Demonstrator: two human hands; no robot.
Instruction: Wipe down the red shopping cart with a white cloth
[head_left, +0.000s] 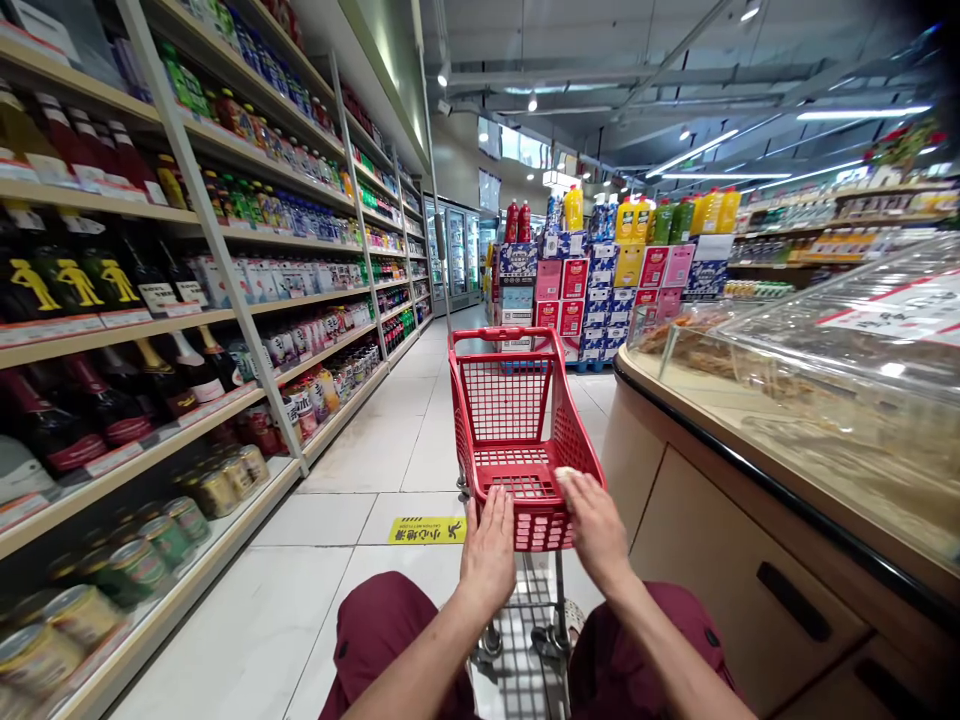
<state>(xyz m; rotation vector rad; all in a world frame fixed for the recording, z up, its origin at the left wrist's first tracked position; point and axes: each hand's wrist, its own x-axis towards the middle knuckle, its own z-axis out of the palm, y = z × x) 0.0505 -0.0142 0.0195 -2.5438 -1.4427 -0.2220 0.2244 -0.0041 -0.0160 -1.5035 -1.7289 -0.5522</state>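
A red plastic shopping cart [504, 395] with grid walls stands in front of my knees. My left hand [489, 535] lies against the left part of its near rim, with the fingers stretched out straight and nothing seen in them. At the near right corner of the cart, my right hand [596, 525] has its fingers curled over a small white wad [565, 474], pressed near the rim. The wad looks like cloth or tissue, mostly covered by the fingers. Nothing lies on the visible part of the cart's red bottom.
Drink shelves [277, 240] line the left side. On the right, a counter [675, 430] with a clear cover stands close to the cart. Stacked drink cartons [574, 290] rise ahead. A yellow caution sticker [427, 530] is on the tiled floor, left of the cart.
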